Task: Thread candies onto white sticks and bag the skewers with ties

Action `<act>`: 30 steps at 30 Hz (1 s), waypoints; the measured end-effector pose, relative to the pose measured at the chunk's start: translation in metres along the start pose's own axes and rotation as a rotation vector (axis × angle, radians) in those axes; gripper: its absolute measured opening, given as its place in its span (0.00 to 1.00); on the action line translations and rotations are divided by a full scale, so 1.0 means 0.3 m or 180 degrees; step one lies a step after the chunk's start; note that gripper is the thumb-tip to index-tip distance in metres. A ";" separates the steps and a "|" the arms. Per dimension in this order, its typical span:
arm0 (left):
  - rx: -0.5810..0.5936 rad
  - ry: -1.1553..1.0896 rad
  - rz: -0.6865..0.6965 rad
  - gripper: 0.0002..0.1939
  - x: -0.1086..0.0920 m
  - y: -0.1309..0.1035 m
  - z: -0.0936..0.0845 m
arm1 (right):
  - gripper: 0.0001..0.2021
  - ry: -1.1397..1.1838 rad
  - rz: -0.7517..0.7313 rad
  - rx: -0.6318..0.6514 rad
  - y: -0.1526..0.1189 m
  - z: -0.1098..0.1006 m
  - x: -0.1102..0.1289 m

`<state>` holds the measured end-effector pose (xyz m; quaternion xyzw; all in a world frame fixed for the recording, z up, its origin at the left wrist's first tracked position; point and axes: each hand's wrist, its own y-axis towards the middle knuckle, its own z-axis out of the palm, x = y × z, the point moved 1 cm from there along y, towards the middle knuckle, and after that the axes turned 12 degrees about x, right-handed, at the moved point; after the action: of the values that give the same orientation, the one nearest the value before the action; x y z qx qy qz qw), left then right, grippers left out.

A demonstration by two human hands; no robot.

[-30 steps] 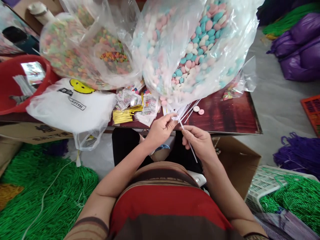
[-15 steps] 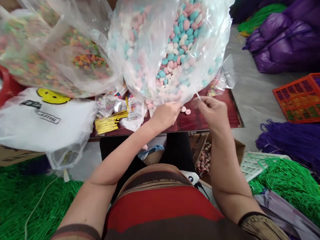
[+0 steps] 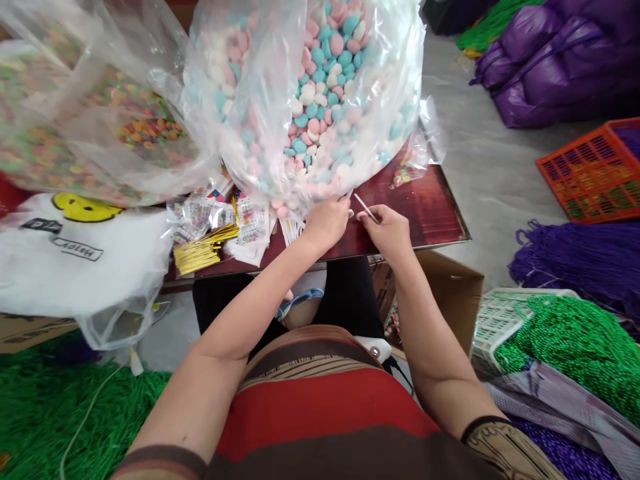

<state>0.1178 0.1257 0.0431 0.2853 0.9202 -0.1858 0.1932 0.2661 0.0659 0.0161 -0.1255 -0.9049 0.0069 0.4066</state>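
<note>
My right hand (image 3: 389, 230) is closed on a thin white stick (image 3: 366, 207) that slants up to the left from its fingers. A small pink piece of candy (image 3: 361, 216) shows at those fingertips. Just left of it, my left hand (image 3: 327, 223) is closed, with a white bit at its fingertips and a pale stick end above; its grip is mostly hidden. Both hands are over the front of the dark red table (image 3: 430, 223). White sticks (image 3: 293, 231) lie beside my left hand. Behind is a large clear bag (image 3: 390, 133) of pink, blue and white candies.
Yellow twist ties (image 3: 200, 257) and small printed packets (image 3: 253, 223) lie left on the table. A second candy bag (image 3: 95, 147) and a white smiley bag (image 3: 55, 267) are farther left. A cardboard box (image 3: 453, 287), white basket (image 3: 500, 310) and orange crate (image 3: 590, 173) stand right.
My right hand has moved in toward my left hand with the stick, now beside its fingertips. The view has shifted slightly. Loose candies seen between the hands earlier no longer show on the table.
</note>
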 end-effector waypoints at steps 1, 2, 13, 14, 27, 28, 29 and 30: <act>-0.0102 -0.0266 -0.0030 0.10 0.004 -0.014 -0.001 | 0.07 0.0365 -0.0035 -0.0030 -0.010 -0.005 0.003; -0.0176 -0.0640 -0.0071 0.08 0.008 -0.031 -0.001 | 0.08 0.0749 -0.0087 -0.0021 -0.023 -0.008 0.010; -0.0250 -0.4373 -0.0487 0.04 0.006 -0.221 0.036 | 0.05 0.0423 -0.1394 -0.0478 -0.149 0.074 0.141; -0.0277 -0.4508 -0.0480 0.06 0.005 -0.230 0.031 | 0.06 0.0283 -0.1575 -0.0463 -0.153 0.079 0.142; -0.0445 -0.4774 -0.0335 0.06 0.033 -0.299 0.009 | 0.18 0.0839 -0.1197 0.0126 -0.207 0.071 0.173; -0.0493 -0.4723 -0.0331 0.05 0.039 -0.302 0.011 | 0.20 0.1027 -0.1026 0.0213 -0.218 0.061 0.172; -0.0558 -0.4680 -0.0325 0.04 0.045 -0.306 0.013 | 0.21 0.1201 -0.0892 0.0277 -0.233 0.052 0.172; -0.0628 -0.4647 -0.0321 0.04 0.051 -0.309 0.014 | 0.21 0.1344 -0.0784 0.0346 -0.250 0.045 0.171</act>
<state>0.0518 0.0595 0.0539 0.0277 0.5818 -0.2533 0.7724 0.2068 0.0064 0.0534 0.0091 -0.8067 -0.0204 0.5905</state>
